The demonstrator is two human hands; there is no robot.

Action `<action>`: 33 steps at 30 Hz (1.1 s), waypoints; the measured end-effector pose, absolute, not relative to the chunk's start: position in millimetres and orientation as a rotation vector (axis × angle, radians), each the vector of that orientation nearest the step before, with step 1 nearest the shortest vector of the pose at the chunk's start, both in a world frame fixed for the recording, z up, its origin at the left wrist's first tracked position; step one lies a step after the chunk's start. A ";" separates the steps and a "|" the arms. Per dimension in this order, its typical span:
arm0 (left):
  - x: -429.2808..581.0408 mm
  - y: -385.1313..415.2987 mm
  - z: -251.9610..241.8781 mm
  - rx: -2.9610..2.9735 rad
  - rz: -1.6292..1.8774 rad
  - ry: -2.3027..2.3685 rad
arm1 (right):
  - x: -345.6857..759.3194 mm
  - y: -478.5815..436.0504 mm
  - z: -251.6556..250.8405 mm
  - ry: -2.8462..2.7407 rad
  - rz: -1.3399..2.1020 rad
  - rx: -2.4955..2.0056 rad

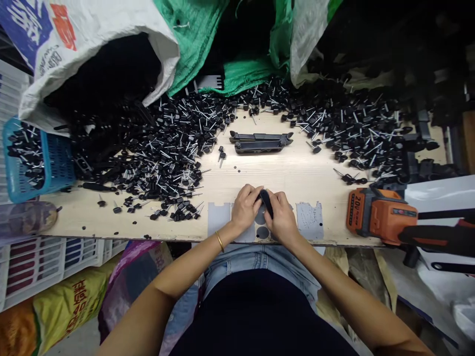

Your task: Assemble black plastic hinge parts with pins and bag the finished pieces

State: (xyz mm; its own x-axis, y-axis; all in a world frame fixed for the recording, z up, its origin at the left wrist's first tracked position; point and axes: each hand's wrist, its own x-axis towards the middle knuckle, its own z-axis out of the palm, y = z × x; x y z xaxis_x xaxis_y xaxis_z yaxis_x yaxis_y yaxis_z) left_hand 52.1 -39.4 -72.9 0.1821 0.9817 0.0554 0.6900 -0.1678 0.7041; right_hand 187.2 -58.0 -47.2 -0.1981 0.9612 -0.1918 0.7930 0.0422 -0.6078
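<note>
My left hand (245, 206) and my right hand (282, 216) meet at the near edge of a pale wooden bench (274, 168). Together they grip a small black plastic part (265, 201), pinched between the fingers of both. Under the hands lies a grey metal jig plate (310, 220) with round holes. Farther back, two long black plastic bars (260, 141) lie side by side. Heaps of black-headed metal pins (174, 153) spread across the bench to the left and to the right (352, 123).
An orange cordless driver (382, 214) lies at the right edge. At the far left a blue basket (55, 163) holds pins. Open white (111, 29) and green sacks (208, 49) of black parts stand behind. Crates (48, 262) and a yellow bag (67, 301) sit below left.
</note>
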 end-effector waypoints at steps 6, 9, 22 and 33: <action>45.6 -34.6 -60.2 1.957 0.646 1.577 | 211.2 -36.3 -36.6 -1.949 1.220 -1.599; 34.4 -27.4 -60.2 2.052 0.642 1.621 | 246.3 33.1 -20.6 -1.743 1.049 -1.689; 35.0 -24.6 -72.4 2.034 0.713 1.767 | 323.7 265.1 26.8 -1.950 -0.282 -2.327; 38.3 -4.0 -36.0 2.542 0.330 1.231 | 243.2 -4.5 -16.4 -1.610 0.500 -1.758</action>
State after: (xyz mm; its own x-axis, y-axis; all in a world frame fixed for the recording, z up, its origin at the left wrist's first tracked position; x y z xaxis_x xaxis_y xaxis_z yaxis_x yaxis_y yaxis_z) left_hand 38.3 -4.0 -36.0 0.6069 0.7911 0.0758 0.7231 -0.5892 0.3605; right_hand 243.2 -4.5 -16.4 0.1568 0.9733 0.1679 0.7071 0.0081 -0.7071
